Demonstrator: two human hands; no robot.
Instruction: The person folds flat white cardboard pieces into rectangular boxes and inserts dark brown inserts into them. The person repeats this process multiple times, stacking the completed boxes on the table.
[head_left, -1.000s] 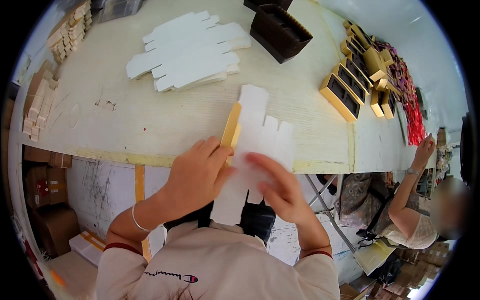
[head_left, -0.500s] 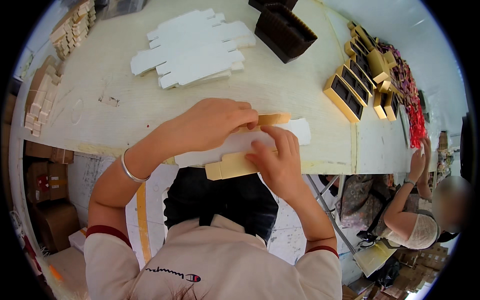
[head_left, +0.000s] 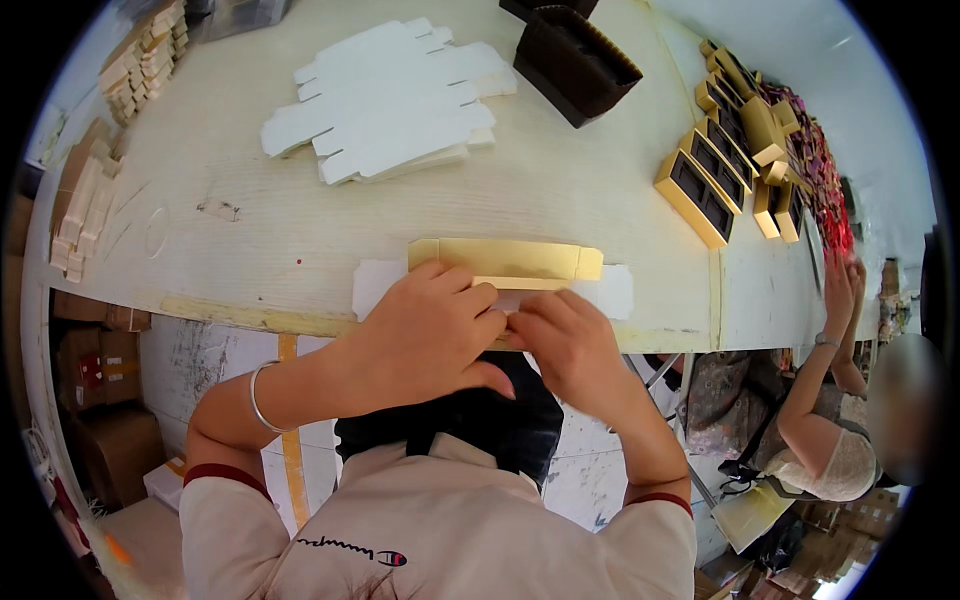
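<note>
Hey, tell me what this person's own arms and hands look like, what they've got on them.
The left hand and right hand are ungloved. A thin silver bangle circles the left forearm near the wrist. The short sleeves are pale cream, edged with dark red trim.

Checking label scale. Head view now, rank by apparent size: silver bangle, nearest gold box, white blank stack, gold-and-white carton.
1. White blank stack
2. Gold-and-white carton, partly covered
3. Nearest gold box
4. Silver bangle
</note>
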